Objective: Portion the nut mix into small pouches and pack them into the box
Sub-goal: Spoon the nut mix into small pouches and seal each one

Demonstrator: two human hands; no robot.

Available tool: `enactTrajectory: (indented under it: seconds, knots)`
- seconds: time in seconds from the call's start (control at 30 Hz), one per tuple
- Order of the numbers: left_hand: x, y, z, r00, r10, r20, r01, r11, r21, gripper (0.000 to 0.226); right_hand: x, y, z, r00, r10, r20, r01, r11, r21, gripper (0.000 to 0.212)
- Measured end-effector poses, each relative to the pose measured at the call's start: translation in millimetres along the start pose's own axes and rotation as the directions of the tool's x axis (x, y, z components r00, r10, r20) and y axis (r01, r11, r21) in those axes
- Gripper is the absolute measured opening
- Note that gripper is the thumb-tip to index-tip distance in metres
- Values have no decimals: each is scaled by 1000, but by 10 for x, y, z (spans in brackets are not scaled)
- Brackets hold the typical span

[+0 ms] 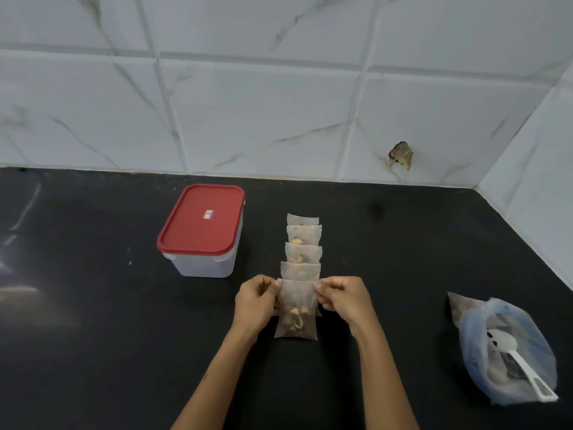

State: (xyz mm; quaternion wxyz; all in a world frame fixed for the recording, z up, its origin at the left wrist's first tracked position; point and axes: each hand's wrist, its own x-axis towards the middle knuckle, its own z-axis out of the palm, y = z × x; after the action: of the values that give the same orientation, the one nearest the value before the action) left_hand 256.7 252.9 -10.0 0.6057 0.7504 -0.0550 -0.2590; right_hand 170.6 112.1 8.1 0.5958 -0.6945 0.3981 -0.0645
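In the head view, on a black stone counter (93,305), the left hand (255,301) and right hand (342,297) each pinch a top corner of a small translucent pouch holding nuts (297,311), its bottom edge seemingly resting on the counter. Toward 12 o'clock from it runs a row of four more small filled pouches (302,252), overlapping one another. At 10 o'clock stands a clear rectangular plastic box with a red lid (203,226), closed. At 3 to 4 o'clock, well apart, lies an open bluish plastic bag of nut mix (508,352) with a white plastic scoop (521,364) lying in it.
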Motion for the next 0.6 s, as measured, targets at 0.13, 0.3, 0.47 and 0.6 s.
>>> enactTrajectory:
  seconds: [0.13, 0.3, 0.47, 0.6]
  knots:
    - [27, 35, -15, 999, -42, 34, 43, 998, -35, 20, 6, 0, 45, 992, -68, -108, 63, 997, -48, 6]
    - [46, 47, -12, 999, -32, 31, 31, 999, 35, 6, 9, -7, 106, 979, -101, -176, 91, 994, -63, 14]
    - [64, 49, -9, 1000, -7, -29, 11, 990, 144, 9, -21, 10, 133, 958, -130, -255, 109, 989, -97, 16]
    - [77, 111, -39, 990, 117, -72, -95, 962, 255, 14, -63, -35, 159, 948, -152, -281, 104, 979, -177, 30]
